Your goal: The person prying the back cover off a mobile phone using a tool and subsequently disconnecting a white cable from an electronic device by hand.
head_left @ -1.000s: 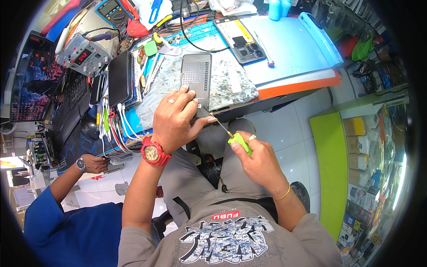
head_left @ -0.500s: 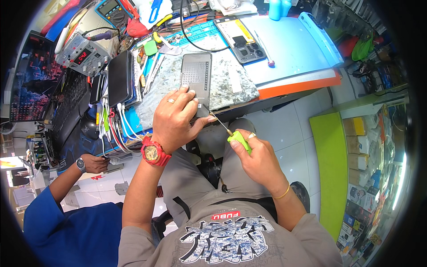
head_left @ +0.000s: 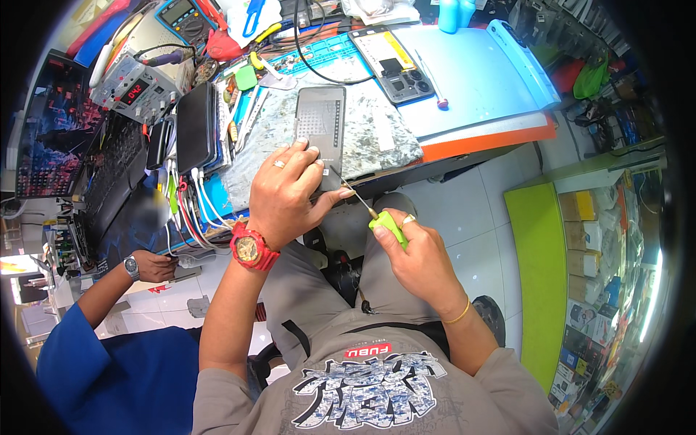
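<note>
My left hand presses on a flat, dark grey phone-sized slab with a dotted panel. Its fingers lie across the slab's near half, while the thumb reaches along the near end. In my right hand is a slim tool with a bright green handle and a thin metal shaft. The shaft points up and left, its tip at the slab's near right edge; whether it touches is too small to tell. Under the slab lies a speckled grey work mat, at the table's front edge.
An opened phone and a thin screwdriver lie by a blue mat at the right. Leftward are a black phone, cables and a power supply. A co-worker's hand is at the lower left.
The tool's tip and my right hand have shifted very slightly up and left along the slab's edge. My left hand stays in place on the slab.
</note>
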`<act>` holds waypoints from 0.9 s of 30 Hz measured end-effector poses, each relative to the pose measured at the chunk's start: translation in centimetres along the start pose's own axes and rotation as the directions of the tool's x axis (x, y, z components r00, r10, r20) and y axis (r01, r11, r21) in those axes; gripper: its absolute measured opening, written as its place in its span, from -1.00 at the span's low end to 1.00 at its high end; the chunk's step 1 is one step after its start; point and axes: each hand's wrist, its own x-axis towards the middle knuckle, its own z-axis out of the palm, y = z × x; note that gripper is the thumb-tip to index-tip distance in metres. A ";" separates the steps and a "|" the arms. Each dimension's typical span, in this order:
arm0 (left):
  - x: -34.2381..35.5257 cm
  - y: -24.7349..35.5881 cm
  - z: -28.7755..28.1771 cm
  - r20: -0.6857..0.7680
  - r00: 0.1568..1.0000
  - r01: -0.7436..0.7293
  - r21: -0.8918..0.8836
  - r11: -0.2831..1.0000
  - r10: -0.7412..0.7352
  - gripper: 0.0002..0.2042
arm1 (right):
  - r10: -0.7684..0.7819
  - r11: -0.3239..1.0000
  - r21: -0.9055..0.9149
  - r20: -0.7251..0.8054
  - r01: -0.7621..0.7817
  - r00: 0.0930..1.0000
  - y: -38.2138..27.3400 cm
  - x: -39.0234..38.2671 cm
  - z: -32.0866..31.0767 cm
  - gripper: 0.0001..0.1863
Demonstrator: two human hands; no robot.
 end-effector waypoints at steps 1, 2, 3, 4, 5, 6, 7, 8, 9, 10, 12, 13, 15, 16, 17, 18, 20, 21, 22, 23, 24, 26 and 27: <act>0.0 0.0 0.0 0.000 1.000 0.000 -0.001 1.000 0.000 -0.48 | 0.003 1.000 0.000 -0.001 -0.003 1.000 -0.1 0.0 0.0 -0.51; 0.0 0.0 0.0 0.000 1.000 0.000 -0.001 1.000 0.000 -0.49 | 0.006 1.000 0.002 0.000 -0.006 1.000 -0.1 0.0 0.0 -0.51; 0.0 0.0 0.0 0.000 1.000 0.000 -0.001 1.000 0.000 -0.49 | 0.009 1.000 0.004 0.001 -0.009 1.000 -0.2 0.1 0.0 -0.51; 0.0 0.0 0.0 0.000 1.000 -0.001 -0.001 1.000 0.001 -0.49 | 0.012 1.000 0.007 0.002 -0.012 1.000 -0.2 0.1 0.0 -0.52; 0.0 0.0 0.0 -0.001 1.000 -0.001 0.000 1.000 0.001 -0.49 | 0.007 1.000 0.009 -0.003 -0.007 1.000 -0.1 0.1 0.0 -0.52; 0.0 0.0 0.1 -0.003 1.000 -0.002 0.001 1.000 0.002 -0.49 | 0.002 1.000 0.012 -0.008 -0.002 1.000 0.0 0.1 0.1 -0.52; 0.0 0.0 0.1 -0.005 1.000 -0.002 0.002 1.000 0.002 -0.49 | -0.003 1.000 0.014 -0.014 0.003 1.000 0.1 0.1 0.2 -0.52; 0.0 0.0 0.1 -0.005 1.000 -0.002 0.001 1.000 0.002 -0.49 | -0.001 1.000 0.010 -0.012 0.002 1.000 0.1 0.1 0.2 -0.52; 0.0 0.0 0.0 -0.005 1.000 -0.002 0.000 1.000 0.002 -0.49 | 0.000 1.000 0.006 -0.011 0.000 1.000 0.0 0.2 0.1 -0.52; 0.0 0.0 0.0 -0.005 1.000 -0.001 0.000 1.000 0.001 -0.49 | 0.001 1.000 0.002 -0.010 -0.001 1.000 0.0 0.2 0.1 -0.51; 0.0 0.0 0.0 -0.005 1.000 -0.001 0.000 1.000 0.001 -0.49 | 0.000 1.000 0.000 -0.009 0.000 1.000 0.0 0.2 0.1 -0.52; 0.0 0.0 0.0 -0.005 1.000 0.000 0.000 1.000 0.000 -0.49 | -0.001 1.000 -0.001 -0.009 0.001 1.000 -0.1 0.2 0.1 -0.52; -0.1 -0.1 0.1 -0.005 1.000 0.002 -0.005 1.000 -0.002 -0.49 | 0.010 1.000 0.009 -0.004 -0.010 1.000 -0.2 0.3 0.1 -0.52; -0.1 -0.1 0.1 -0.005 1.000 0.003 -0.007 1.000 -0.003 -0.49 | 0.015 1.000 0.014 -0.001 -0.015 1.000 -0.2 0.3 0.1 -0.52; -0.1 -0.1 0.1 -0.006 1.000 0.002 -0.008 1.000 -0.002 -0.49 | 0.018 1.000 0.018 -0.006 -0.018 1.000 -0.2 0.3 0.1 -0.53; 0.0 0.0 0.1 -0.007 1.000 0.002 -0.010 1.000 -0.002 -0.49 | 0.020 1.000 0.022 -0.011 -0.020 1.000 -0.2 0.3 0.1 -0.53; 0.0 0.0 0.1 -0.008 1.000 0.003 -0.012 1.000 -0.003 -0.49 | 0.026 0.999 0.029 -0.018 -0.026 1.000 -0.2 0.4 0.0 -0.53; 0.0 0.0 0.1 -0.008 1.000 0.006 -0.011 1.000 -0.006 -0.49 | 0.030 0.999 0.033 -0.019 -0.029 0.999 -0.3 0.5 -0.1 -0.53; 0.0 -0.1 0.0 -0.009 1.000 0.008 -0.011 1.000 -0.008 -0.49 | 0.034 0.999 0.036 -0.021 -0.033 0.999 -0.4 0.6 -0.2 -0.53; 0.0 -0.1 0.1 -0.008 1.000 0.008 -0.013 1.000 -0.008 -0.49 | 0.044 0.999 0.031 -0.010 -0.044 0.999 -0.4 0.7 -0.4 -0.52; 0.0 -0.1 0.1 -0.008 1.000 0.008 -0.015 1.000 -0.008 -0.49 | 0.054 0.998 0.024 0.001 -0.054 0.999 -0.5 0.7 -0.5 -0.52; 0.0 -0.1 0.1 -0.009 1.000 0.005 -0.014 1.000 -0.005 -0.50 | 0.051 0.999 0.014 0.004 -0.051 0.999 -0.4 0.7 -0.5 -0.51; 0.0 -0.1 0.0 -0.011 1.000 0.003 -0.012 1.000 -0.003 -0.50 | 0.038 0.999 0.010 -0.004 -0.038 0.999 -0.2 0.5 -0.3 -0.50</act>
